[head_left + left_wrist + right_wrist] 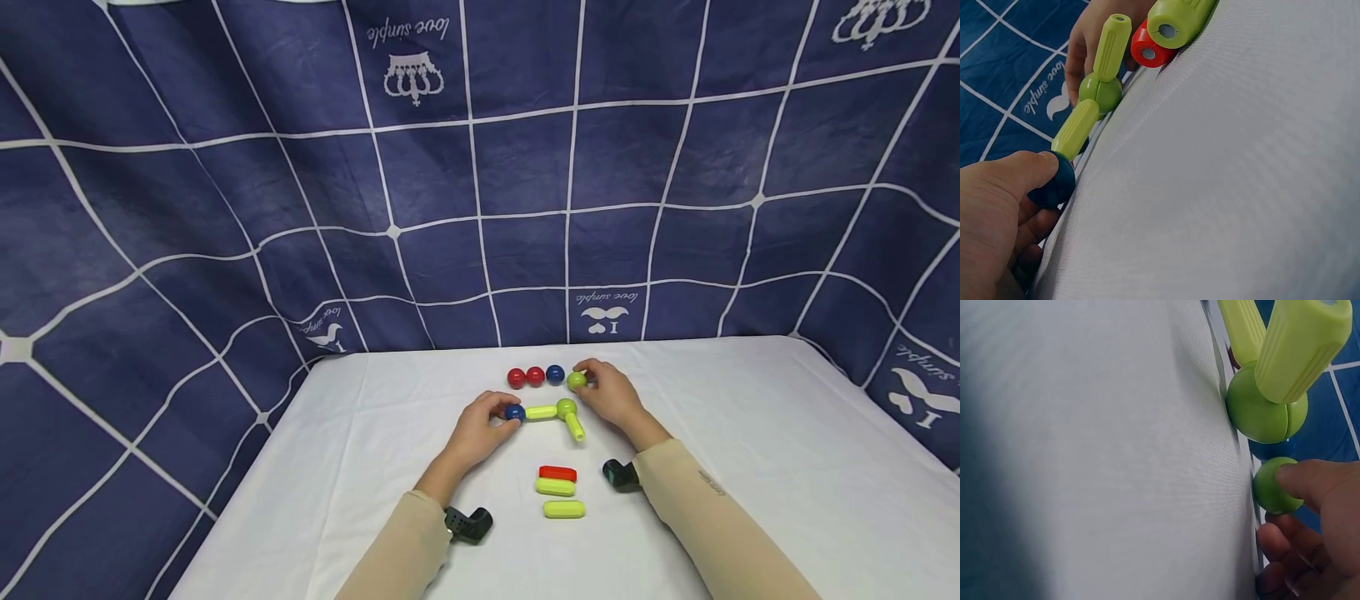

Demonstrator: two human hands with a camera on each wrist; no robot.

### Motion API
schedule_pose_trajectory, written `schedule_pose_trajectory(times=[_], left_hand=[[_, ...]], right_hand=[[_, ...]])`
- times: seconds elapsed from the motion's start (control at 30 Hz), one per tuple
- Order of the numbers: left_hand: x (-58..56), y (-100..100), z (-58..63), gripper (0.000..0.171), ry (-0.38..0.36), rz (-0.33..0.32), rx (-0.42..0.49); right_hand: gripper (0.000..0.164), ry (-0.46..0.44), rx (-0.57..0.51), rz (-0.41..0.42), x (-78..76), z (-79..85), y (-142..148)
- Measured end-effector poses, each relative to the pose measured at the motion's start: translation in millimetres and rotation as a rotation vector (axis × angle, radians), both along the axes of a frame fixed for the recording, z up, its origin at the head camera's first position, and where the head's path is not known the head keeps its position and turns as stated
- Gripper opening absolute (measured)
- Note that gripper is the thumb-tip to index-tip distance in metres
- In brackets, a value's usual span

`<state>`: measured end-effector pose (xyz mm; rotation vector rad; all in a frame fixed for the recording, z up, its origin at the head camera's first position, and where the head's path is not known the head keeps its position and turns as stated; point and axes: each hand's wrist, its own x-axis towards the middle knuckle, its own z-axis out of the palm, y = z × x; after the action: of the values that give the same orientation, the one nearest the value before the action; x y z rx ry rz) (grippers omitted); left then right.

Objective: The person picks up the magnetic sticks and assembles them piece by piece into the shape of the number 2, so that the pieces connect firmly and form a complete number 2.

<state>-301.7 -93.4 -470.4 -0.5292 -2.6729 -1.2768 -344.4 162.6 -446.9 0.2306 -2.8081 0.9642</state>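
My left hand (480,429) pinches a blue ball (1054,184) between thumb and fingers. That ball sits at the end of a yellow-green rod (541,412), whose other end meets a green ball (566,408). From this green ball a second yellow-green rod (574,427) points toward the front. Farther back, my right hand (611,392) grips a loose green ball (1275,485) with thumb and fingers. It stands at the right end of a row with a dark blue ball (555,374) and two red balls (535,377).
In front of the joined pieces lie a red rod (558,473) and two yellow-green rods (564,509). Black wrist devices (468,526) show beside both forearms. A white cloth (337,467) covers the table, and a navy checked curtain (525,167) hangs behind it.
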Motion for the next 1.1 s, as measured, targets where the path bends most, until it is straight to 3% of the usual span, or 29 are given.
schedule_pose_trajectory(times=[0.5,0.87,1.1], left_hand=[[1.8,0.1,2.1,0.031,-0.008,0.005,-0.001],[1.2,0.1,2.4,0.031,-0.007,0.001,-0.02],[1.0,-0.2,2.2,0.031,-0.009,0.008,-0.023]], right_hand=[[0.03,0.0,-0.14,0.029,24.1,0.3,12.6],[0.027,-0.008,-0.135,0.103,54.4,2.2,34.2],[0.028,-0.074,-0.142,0.188,70.9,2.8,42.2]])
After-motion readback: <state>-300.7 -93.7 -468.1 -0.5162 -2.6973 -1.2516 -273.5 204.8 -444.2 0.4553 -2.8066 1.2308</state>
